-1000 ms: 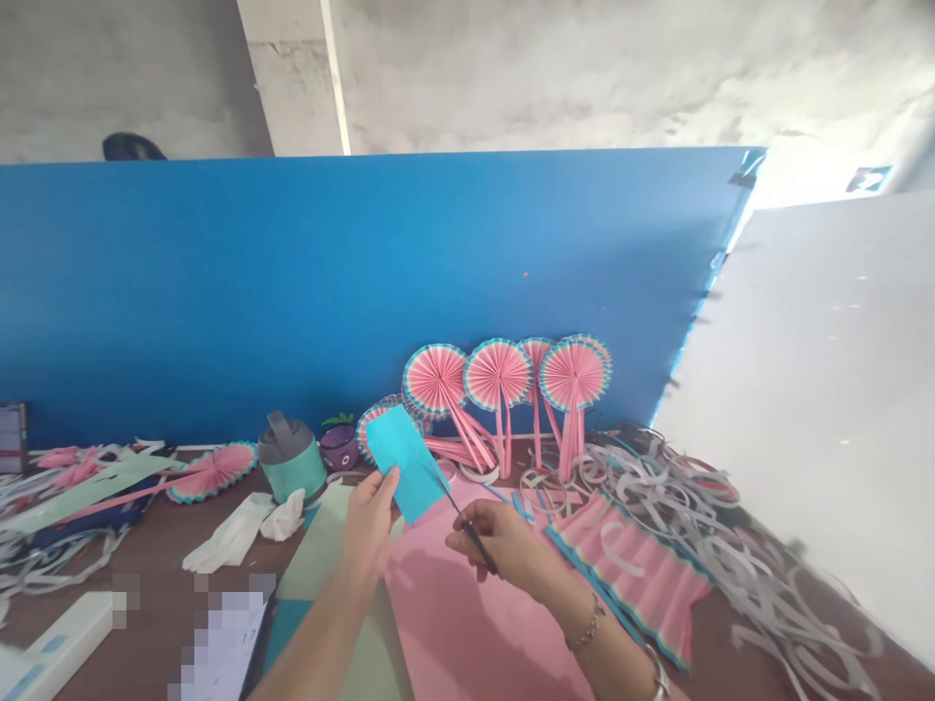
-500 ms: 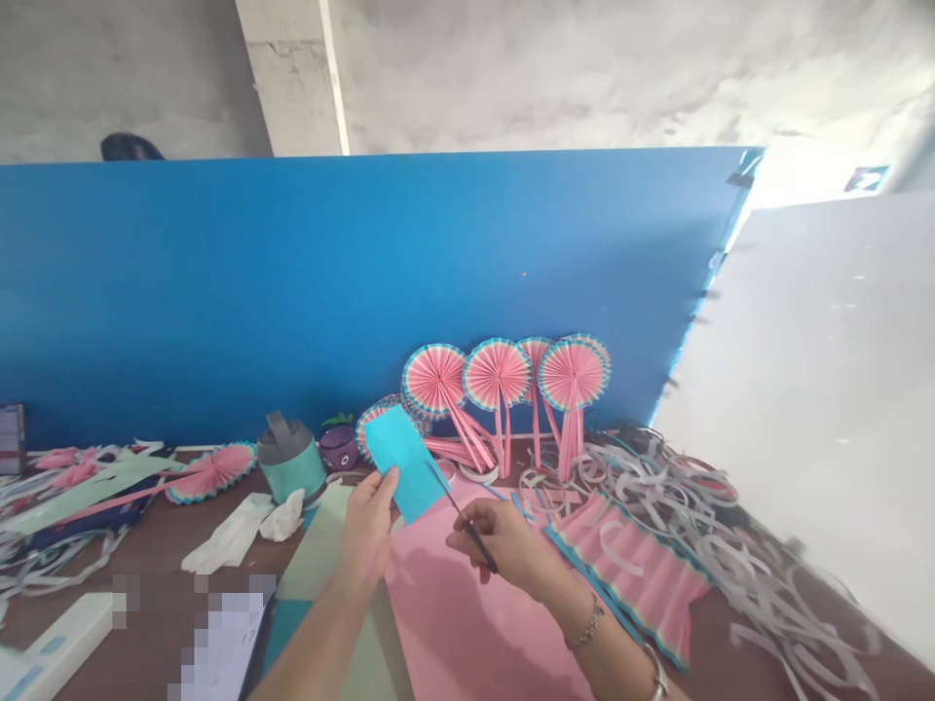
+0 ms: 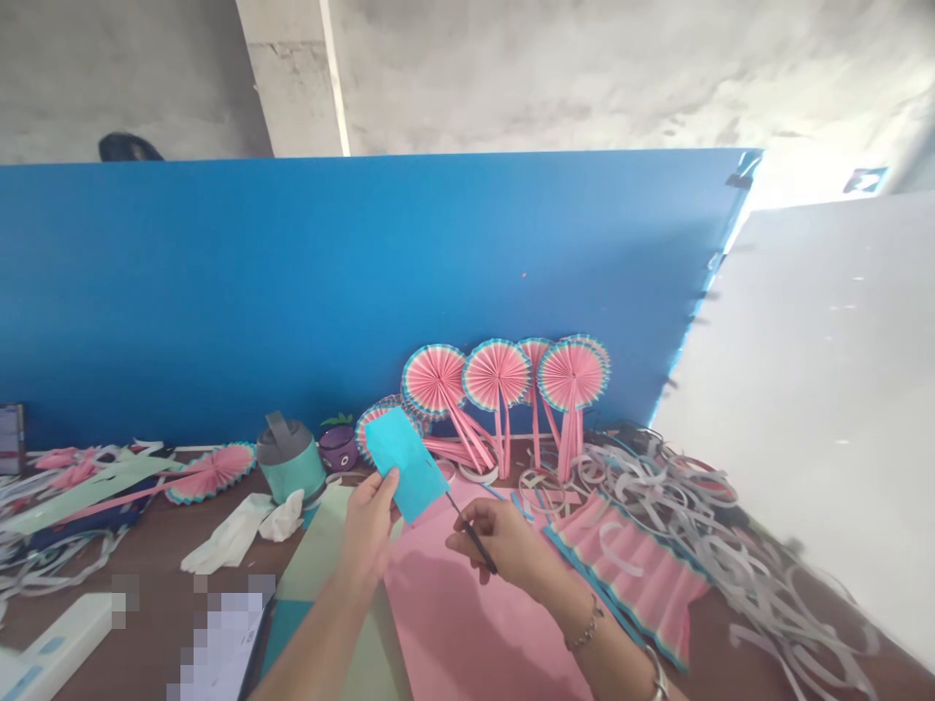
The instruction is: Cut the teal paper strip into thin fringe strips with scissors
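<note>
My left hand (image 3: 372,521) pinches the lower left edge of a bright blue paper rectangle (image 3: 406,465) and holds it tilted above the table. In my right hand (image 3: 501,545) is a pair of dark, slim scissors (image 3: 478,547), pointed up and left at the paper's lower right edge. Only a short stretch of the blades shows beside the paper; the rest is hidden by it. A small dark mark shows on the paper near its right edge. Beneath both hands lies a large pink paper sheet (image 3: 467,613), with pale green paper (image 3: 317,545) to its left.
Several pink pleated paper rosettes (image 3: 497,375) lean on the blue partition (image 3: 328,273). At right are a pleated pink strip (image 3: 628,570) and heaped white paper strips (image 3: 774,584). A teal cup (image 3: 290,462), crumpled tissue (image 3: 234,535) and a phone (image 3: 226,643) stand or lie left.
The scissor blades, which crossed the front of the blue paper, now show only beside its edge. Both hands have stayed nearly in place.
</note>
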